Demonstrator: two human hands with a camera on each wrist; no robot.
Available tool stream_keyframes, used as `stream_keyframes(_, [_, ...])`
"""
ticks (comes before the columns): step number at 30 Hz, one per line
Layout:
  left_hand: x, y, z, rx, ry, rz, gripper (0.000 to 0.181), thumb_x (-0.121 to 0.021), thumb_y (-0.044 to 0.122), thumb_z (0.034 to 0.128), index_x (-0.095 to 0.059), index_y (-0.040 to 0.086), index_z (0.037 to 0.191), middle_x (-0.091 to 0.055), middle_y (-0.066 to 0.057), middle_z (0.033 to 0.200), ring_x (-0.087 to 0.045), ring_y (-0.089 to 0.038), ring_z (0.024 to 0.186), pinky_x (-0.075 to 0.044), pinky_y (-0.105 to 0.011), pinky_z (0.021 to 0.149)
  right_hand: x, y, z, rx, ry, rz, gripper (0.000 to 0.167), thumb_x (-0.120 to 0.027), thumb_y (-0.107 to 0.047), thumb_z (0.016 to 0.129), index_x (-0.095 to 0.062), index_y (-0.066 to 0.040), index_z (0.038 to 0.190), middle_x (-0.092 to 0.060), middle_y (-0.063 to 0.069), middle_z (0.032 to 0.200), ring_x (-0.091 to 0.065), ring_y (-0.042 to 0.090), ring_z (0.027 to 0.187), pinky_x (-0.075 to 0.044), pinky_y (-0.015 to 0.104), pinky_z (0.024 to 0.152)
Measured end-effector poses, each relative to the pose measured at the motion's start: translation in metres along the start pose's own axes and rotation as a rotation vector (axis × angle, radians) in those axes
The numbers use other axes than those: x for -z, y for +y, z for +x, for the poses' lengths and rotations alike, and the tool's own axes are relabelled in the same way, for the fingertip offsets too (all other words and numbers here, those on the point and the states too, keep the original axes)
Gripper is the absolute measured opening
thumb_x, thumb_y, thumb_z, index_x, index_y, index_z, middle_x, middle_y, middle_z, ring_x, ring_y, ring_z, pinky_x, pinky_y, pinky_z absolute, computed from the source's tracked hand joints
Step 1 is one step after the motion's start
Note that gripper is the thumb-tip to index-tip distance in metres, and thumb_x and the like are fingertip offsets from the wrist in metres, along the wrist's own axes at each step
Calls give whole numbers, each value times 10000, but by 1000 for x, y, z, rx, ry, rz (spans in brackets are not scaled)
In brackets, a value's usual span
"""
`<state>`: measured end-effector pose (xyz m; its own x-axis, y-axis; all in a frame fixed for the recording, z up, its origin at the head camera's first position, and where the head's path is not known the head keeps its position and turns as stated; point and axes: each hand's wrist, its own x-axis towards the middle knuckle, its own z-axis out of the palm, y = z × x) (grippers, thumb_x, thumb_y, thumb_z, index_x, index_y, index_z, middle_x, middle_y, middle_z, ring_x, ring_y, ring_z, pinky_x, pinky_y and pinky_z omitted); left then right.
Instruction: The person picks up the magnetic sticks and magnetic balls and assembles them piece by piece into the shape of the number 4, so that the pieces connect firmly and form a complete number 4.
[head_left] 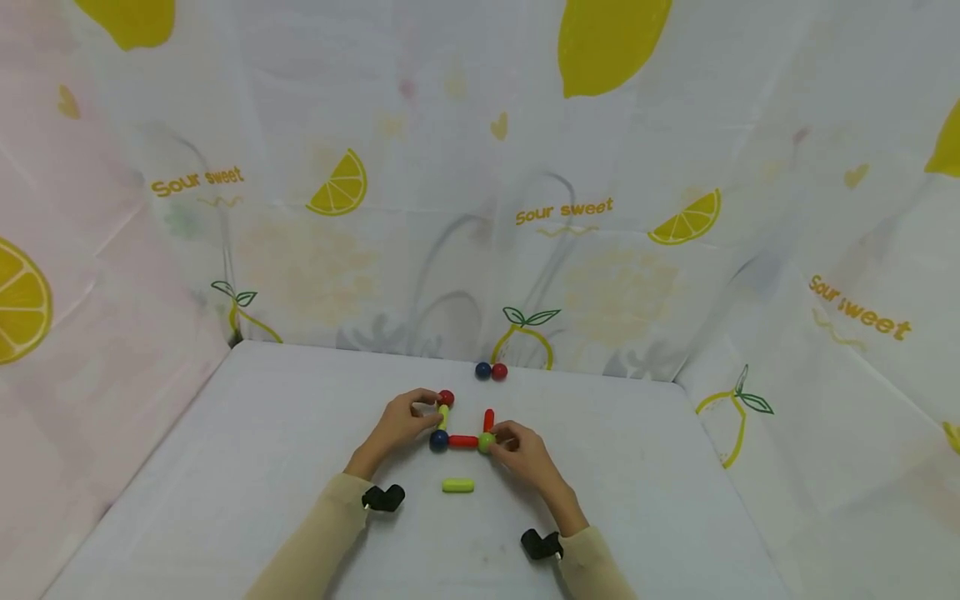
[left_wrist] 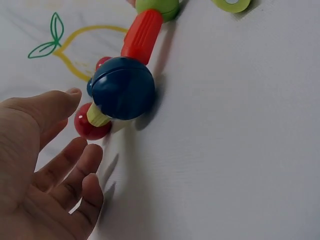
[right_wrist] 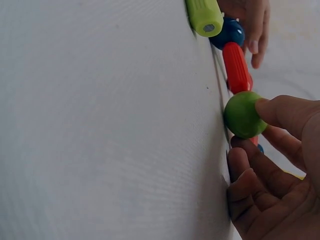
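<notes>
The green ball (head_left: 486, 442) sits on the table (head_left: 225, 467), a red rod (head_left: 463, 442) between it and the blue ball (head_left: 438, 440). The right hand (head_left: 522, 454) pinches it; the left hand (head_left: 401, 423), fingers loosely spread, is beside the red ball (head_left: 447, 397). A light grip, with the blue ball steadied, should keep joints aligned.

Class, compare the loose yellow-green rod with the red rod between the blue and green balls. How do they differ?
Connection: the yellow-green rod lies apart from the other pieces, while the red rod bridges the blue ball and the green ball.
Place: in the head view, the yellow-green rod sits lower than the red rod.
Shared: both are straight, ridged and run roughly left to right in the head view.
</notes>
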<state>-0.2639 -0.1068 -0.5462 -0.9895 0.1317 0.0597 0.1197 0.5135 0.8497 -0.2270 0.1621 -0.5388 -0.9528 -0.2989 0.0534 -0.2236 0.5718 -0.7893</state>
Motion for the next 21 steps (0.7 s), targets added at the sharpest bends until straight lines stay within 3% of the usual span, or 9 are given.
stream_keyframes(4, [3, 8, 6, 17, -2, 10, 332, -767, 225, 930, -699, 145, 1245, -705, -85, 1239, -642, -230, 961, -553, -393, 846, 0, -1, -1, -3, 0, 5, 233, -730, -203, 952, -695, -79, 1146, -722, 78, 1082, -636, 165, 904, -525, 275, 794])
stream_keyframes(10, [2, 21, 18, -17, -1, 34, 373, -760, 229, 937, -680, 128, 1287, -711, -66, 1210, -639, -210, 957, -543, -383, 815, 0, 0, 0, 6, 0, 15, 226, -738, -184, 944, -695, -76, 1138, -726, 85, 1093, -628, 166, 891, -522, 263, 786])
stream_keyframes(14, [0, 29, 28, -33, -14, 46, 379, -752, 220, 944, -669, 106, 1297, -702, -115, 1223, -644, -201, 926, -532, -347, 763, -1, 1, 0, 5, -3, 14, 231, -740, -186, 942, -696, -78, 1141, -727, 83, 1104, -624, 157, 886, -520, 250, 784])
stream_keyframes(21, [-4, 44, 51, -52, -58, 73, 399, -728, 210, 963, -643, 89, 1334, -690, -171, 1264, -658, -260, 963, -562, -371, 777, 0, 1, -1, 20, -6, 25, 220, -738, -172, 941, -699, -72, 1133, -729, 88, 1106, -627, 154, 866, -520, 239, 778])
